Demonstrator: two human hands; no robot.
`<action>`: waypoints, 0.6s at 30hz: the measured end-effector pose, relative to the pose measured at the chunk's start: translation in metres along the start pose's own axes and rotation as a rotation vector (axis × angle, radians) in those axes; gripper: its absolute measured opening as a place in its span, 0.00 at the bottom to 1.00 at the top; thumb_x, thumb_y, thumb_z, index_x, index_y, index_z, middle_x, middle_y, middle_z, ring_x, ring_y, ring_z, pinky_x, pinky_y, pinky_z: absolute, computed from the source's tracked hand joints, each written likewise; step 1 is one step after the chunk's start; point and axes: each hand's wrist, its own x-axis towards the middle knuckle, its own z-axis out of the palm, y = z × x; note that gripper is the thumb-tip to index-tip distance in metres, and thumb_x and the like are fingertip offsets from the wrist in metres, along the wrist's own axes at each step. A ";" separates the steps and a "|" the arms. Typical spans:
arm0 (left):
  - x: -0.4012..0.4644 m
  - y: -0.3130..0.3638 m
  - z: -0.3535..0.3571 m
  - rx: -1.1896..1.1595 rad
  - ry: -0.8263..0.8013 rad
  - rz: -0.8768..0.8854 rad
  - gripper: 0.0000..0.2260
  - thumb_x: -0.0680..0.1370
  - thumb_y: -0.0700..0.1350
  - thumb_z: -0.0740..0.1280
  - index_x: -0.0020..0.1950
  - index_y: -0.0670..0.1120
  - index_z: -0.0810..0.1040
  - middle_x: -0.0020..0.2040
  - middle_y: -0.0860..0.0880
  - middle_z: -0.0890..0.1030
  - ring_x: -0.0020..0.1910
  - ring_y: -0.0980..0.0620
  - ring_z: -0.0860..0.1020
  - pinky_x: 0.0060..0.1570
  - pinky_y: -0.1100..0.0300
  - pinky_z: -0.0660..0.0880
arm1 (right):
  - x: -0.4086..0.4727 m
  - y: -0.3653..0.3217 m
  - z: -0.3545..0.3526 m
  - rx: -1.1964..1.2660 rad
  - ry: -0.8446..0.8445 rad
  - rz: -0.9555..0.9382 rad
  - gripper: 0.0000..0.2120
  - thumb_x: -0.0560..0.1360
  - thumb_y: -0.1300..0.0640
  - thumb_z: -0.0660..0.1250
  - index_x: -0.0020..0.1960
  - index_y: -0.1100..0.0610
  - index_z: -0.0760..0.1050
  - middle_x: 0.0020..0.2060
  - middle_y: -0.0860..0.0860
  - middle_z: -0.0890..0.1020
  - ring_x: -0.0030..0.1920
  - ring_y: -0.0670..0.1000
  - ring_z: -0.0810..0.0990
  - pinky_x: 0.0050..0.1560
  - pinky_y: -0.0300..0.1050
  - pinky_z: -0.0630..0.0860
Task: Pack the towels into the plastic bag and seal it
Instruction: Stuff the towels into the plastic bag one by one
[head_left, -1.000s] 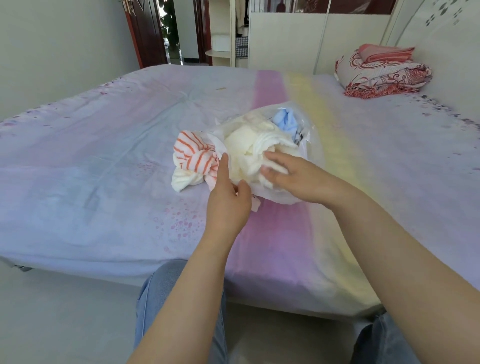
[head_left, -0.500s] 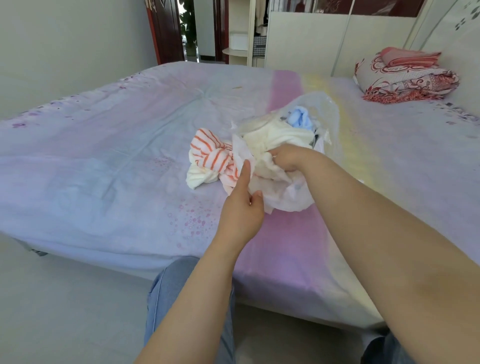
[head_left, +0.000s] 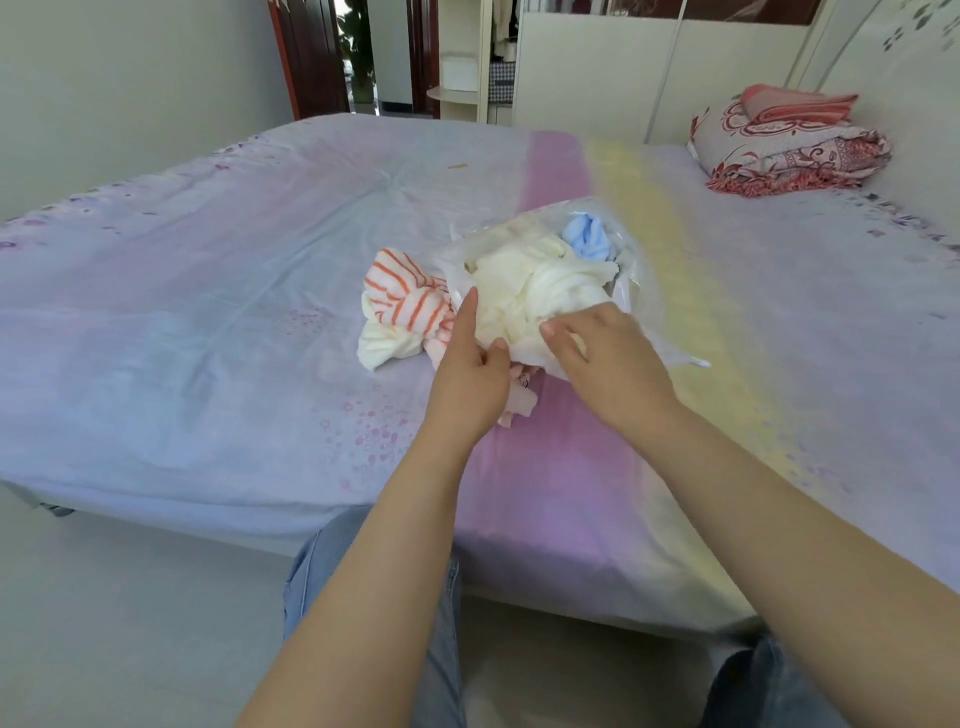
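The right hand (head_left: 602, 358) has drawn back out of the clear plastic bag (head_left: 631, 291) on the bed, fingers loosely curled over its rim, while the left hand (head_left: 470, 379) pinches the mouth open (cream towels (head_left: 530, 291) inside, the orange-striped towel (head_left: 402, 299) still unpacked beside it).

striped towel (head_left: 402, 299): orange-white | bagged towels (head_left: 535, 291): cream, light blue | bed sheet (head_left: 208, 291): lilac, pink and yellow bands | folded quilt (head_left: 795, 150): red-white floral

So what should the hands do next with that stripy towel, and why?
Probably push the orange-striped towel into the plastic bag. It lies outside the opening on the bed, while the cream towel and the blue towel are already inside. The left hand pinches the bag's edge right beside it, and the right hand rests on the bag.
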 end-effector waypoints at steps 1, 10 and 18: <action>0.006 0.002 -0.002 -0.008 0.005 0.009 0.27 0.82 0.39 0.58 0.78 0.52 0.54 0.48 0.57 0.77 0.44 0.56 0.77 0.49 0.68 0.75 | -0.018 -0.002 -0.002 0.029 0.180 -0.159 0.18 0.80 0.47 0.54 0.50 0.53 0.80 0.46 0.53 0.78 0.49 0.55 0.75 0.50 0.49 0.72; 0.056 0.030 -0.012 -0.061 0.000 -0.031 0.26 0.80 0.42 0.56 0.78 0.52 0.57 0.56 0.47 0.82 0.50 0.48 0.83 0.41 0.63 0.74 | 0.008 0.020 0.094 0.213 -0.465 0.142 0.28 0.71 0.41 0.67 0.67 0.49 0.63 0.63 0.51 0.68 0.63 0.55 0.70 0.60 0.45 0.67; 0.047 0.024 -0.027 -0.134 0.018 -0.052 0.24 0.82 0.40 0.55 0.78 0.51 0.56 0.59 0.50 0.81 0.51 0.57 0.83 0.43 0.63 0.74 | -0.024 0.031 0.103 0.213 -0.246 0.035 0.05 0.73 0.56 0.67 0.44 0.58 0.75 0.42 0.52 0.77 0.47 0.56 0.75 0.43 0.48 0.72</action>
